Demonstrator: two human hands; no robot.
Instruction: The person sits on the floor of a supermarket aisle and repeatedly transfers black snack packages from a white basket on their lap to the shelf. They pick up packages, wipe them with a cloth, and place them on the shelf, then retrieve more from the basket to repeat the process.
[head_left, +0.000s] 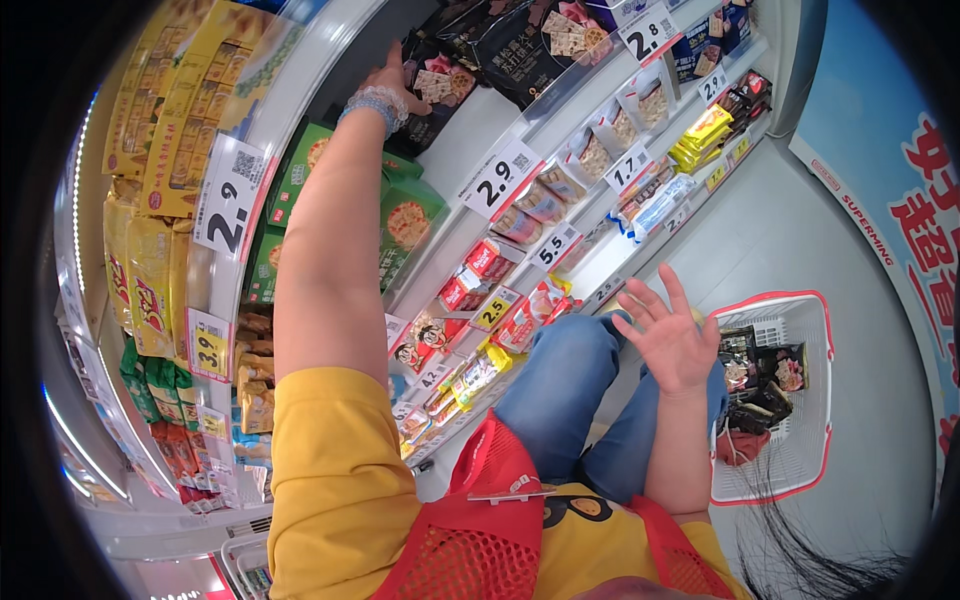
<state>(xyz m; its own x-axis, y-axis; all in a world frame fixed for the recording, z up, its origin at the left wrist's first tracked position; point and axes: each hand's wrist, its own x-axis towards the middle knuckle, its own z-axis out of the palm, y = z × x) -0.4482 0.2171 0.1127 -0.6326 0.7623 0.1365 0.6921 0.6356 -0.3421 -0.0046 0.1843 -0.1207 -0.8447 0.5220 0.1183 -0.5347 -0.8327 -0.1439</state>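
Note:
My left hand (390, 82), with a beaded bracelet and a pale scrunchie at the wrist, reaches into the upper shelf. It touches the left side of a black cracker bag (442, 90); the thumb lies along the bag's lower edge, and whether the fingers grip it is unclear. More black cracker bags (517, 56) lie farther along that shelf. Green biscuit packs (409, 217) sit beneath my forearm. My right hand (667, 345) is raised over my knee, palm up, fingers spread, holding nothing. Right of it stands a white basket (814, 442) with a red rim, holding several black packs (780, 367).
Price tags (501, 180) line the shelf edges. Lower shelves hold red biscuit packs (480, 274) and clear-fronted packs (592, 150). Yellow packs (176, 135) fill the shelf at left. A blue printed panel (877, 150) stands beyond the grey floor (757, 225).

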